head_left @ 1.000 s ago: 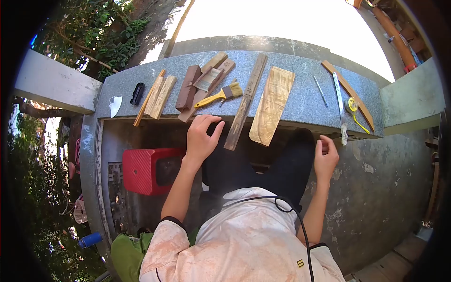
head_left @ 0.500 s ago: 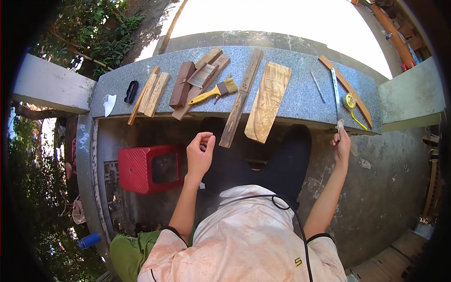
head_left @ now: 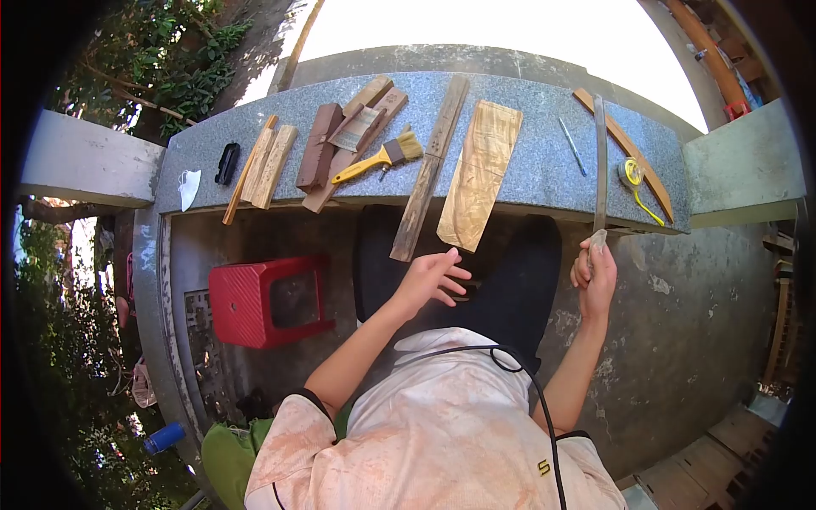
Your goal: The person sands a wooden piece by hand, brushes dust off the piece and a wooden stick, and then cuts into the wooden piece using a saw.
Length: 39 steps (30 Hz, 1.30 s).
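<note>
My right hand (head_left: 597, 276) is wrapped around the pale grip of a long, narrow metal blade (head_left: 601, 161). The blade points away from me over the right part of the stone bench (head_left: 535, 170); its exact kind is unclear. My left hand (head_left: 432, 280) has its fingers spread, a fingertip right at the near end of a wide wooden board (head_left: 483, 170). That board overhangs the bench's front edge. Left of it lies a long dark wooden strip (head_left: 429, 170), also jutting over the edge.
Leftward on the bench are a yellow-handled paintbrush (head_left: 374, 160), a reddish-brown wood block (head_left: 320, 149) and pale sticks (head_left: 276, 167). A tape measure (head_left: 630, 173), a wooden strip (head_left: 650, 174) and a thin pen-like tool (head_left: 572, 146) lie right. A red stool (head_left: 242, 306) stands below.
My left hand has moved right to the wide board's near end, its fingers spreading. My right hand has shifted slightly left and nearer me, and the blade now shows its broad side.
</note>
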Each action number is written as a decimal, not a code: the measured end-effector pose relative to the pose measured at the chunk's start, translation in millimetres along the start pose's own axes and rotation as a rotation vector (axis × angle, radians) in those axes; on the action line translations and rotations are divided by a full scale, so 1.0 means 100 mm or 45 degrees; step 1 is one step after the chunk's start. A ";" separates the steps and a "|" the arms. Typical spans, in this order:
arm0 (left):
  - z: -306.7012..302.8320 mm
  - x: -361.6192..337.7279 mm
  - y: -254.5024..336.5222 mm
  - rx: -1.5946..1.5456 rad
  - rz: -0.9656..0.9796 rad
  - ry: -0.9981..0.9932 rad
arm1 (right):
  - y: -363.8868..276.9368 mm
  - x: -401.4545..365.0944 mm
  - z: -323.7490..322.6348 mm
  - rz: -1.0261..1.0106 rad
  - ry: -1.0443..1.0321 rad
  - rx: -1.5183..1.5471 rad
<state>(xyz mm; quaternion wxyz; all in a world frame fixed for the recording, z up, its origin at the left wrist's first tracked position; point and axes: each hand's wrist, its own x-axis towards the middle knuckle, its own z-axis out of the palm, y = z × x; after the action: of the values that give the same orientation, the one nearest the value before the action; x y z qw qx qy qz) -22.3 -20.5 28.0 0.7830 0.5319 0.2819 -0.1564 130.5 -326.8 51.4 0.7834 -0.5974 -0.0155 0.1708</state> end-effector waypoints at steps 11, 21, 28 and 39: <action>0.21 0.50 -0.17 -0.113 0.393 0.102 | 0.17 -0.10 0.21 0.025 -0.003 -0.239; 0.26 0.01 0.12 1.066 1.000 0.511 | 0.13 -0.25 0.50 0.024 0.020 -0.399; 0.15 -0.03 0.15 1.275 1.049 0.556 | 0.22 -0.23 0.56 -0.087 -0.026 -0.622; 0.17 0.09 0.13 1.292 0.977 0.519 | 0.36 -0.20 0.54 -0.123 -0.013 -0.756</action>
<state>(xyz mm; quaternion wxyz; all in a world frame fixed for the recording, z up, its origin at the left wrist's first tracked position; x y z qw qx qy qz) -3.3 -30.8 36.4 0.3668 0.9159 0.1066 0.1237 90.1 -274.2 36.7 0.5814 -0.7982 -0.0971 0.1243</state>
